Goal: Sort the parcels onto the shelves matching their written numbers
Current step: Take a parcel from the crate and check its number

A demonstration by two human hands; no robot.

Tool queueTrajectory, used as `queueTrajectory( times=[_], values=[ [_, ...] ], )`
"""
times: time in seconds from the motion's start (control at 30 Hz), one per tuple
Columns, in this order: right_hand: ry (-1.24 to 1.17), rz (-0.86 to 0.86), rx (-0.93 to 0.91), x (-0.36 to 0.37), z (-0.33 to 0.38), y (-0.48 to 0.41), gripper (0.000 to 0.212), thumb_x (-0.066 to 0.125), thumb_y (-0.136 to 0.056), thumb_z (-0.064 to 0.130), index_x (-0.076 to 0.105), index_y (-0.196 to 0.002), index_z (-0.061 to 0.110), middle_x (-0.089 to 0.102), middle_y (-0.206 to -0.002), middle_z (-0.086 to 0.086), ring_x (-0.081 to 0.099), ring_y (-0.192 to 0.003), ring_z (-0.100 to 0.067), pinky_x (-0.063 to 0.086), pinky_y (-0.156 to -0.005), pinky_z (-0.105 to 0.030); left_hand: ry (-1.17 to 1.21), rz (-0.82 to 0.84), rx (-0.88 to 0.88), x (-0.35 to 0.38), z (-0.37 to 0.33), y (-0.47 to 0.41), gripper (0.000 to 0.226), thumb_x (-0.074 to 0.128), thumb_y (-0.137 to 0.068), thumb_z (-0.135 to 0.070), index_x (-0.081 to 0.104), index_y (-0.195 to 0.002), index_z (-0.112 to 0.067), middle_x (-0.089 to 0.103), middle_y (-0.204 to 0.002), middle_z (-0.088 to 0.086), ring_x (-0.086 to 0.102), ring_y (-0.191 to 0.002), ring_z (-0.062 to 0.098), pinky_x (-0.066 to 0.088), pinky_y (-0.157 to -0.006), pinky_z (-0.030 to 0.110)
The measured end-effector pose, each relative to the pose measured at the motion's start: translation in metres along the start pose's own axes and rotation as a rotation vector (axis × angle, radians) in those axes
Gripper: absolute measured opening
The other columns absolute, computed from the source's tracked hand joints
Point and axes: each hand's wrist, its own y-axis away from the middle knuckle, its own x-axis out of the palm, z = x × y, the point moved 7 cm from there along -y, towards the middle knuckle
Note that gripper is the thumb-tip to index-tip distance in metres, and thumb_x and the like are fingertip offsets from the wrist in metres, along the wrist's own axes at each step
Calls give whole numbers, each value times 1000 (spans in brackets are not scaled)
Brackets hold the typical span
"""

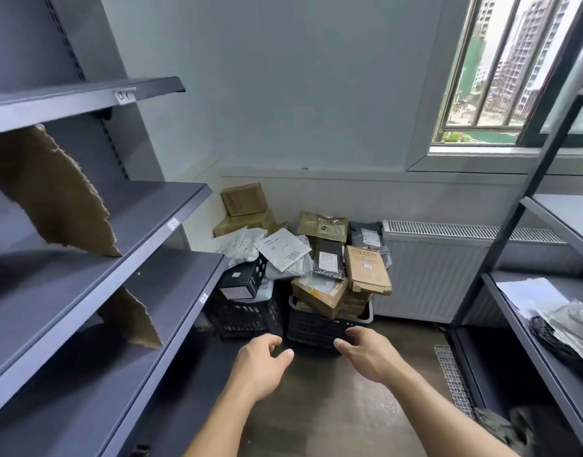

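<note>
– Below the barred window, on the floor, what waits to be sorted?

– Between grey metal shelving (171, 206) on the left and a second rack (514, 291) on the right stand a left crate (247, 319) and a right crate (311, 328), both of dark plastic and side by side. Parcels (320, 258) are heaped in them above the rims.

– How might those handle?

– Judging by looks, the tan cardboard box (366, 268) leaning on top of the right crate is stiff and probably the heaviest. It is best taken by opposite edges with both hands. The black carton (242, 282) on the left crate is rigid and easy to clamp across its sides. The white poly mailer (283, 250) on top is soft, light and likely slick, so pinch a corner or slide a palm beneath it.

– And the hands?

– The left hand (260, 367) and right hand (366, 354) reach toward the crates. Their fingers (341, 344) are loosely curled and hold nothing. Whether the right fingertips touch the crate cannot be told.
</note>
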Motion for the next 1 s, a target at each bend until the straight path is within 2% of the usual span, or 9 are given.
queueTrajectory(
  times=[0.07, 0.13, 0.23, 0.3, 0.47, 0.73, 1.0],
  values=[
    [-1, 0, 9, 0, 6, -27, 63, 55, -97, 53, 47, -148, 16, 54, -147, 0, 51, -133, -18, 40, -101, -24, 2, 13, 1, -2, 0, -32, 48, 62, -92, -44, 58, -136, -26, 60, -135, -4, 55, -125, 10, 42, -104, 25],
    [1, 3, 27, 0, 15, -55, 62, 55, -96, 52, 49, -147, 17, 57, -143, -1, 53, -130, -18, 41, -99, -24, 15, 26, 7, -6, 2, -64, 48, 62, -92, -44, 57, -136, -26, 60, -135, -4, 55, -125, 10, 42, -105, 25],
    [-4, 10, 43, -3, 32, -98, 48, 56, -95, 51, 59, -134, 23, 67, -126, 2, 62, -112, -17, 46, -85, -24, 25, 35, 13, -19, -1, -114, 48, 62, -92, -45, 57, -136, -26, 60, -135, -5, 55, -124, 9, 42, -103, 24],
    [-35, 0, 63, -9, 43, -127, 46, 57, -94, 51, 61, -131, 24, 69, -120, 4, 64, -105, -16, 50, -84, -27, 31, 40, 21, -28, -4, -148, 48, 62, -92, -45, 57, -136, -25, 60, -135, -5, 56, -124, 9, 42, -104, 24],
    [-53, -18, 135, -15, 51, -184, 53, 59, -94, 49, 55, -138, 20, 65, -129, -2, 61, -112, -20, 50, -95, -33, 16, 85, 32, -34, -13, -214, 49, 60, -95, -42, 55, -139, -23, 58, -139, -4, 54, -127, 11, 40, -105, 24],
    [22, 42, 154, -15, 54, -262, 61, 55, -98, 50, 46, -147, 15, 53, -147, -5, 50, -134, -23, 40, -104, -29, 17, 129, -31, -29, -4, -292, 48, 60, -95, -44, 55, -139, -24, 58, -138, -3, 54, -127, 13, 41, -103, 25],
    [53, 131, 102, -18, 59, -369, 58, 53, -101, 43, 44, -147, 10, 55, -145, -8, 55, -126, -23, 43, -100, -31, 69, 91, -168, -17, 4, -381, 46, 60, -94, -41, 58, -136, -21, 62, -133, -5, 57, -121, 12, 45, -101, 26]
  ],
)
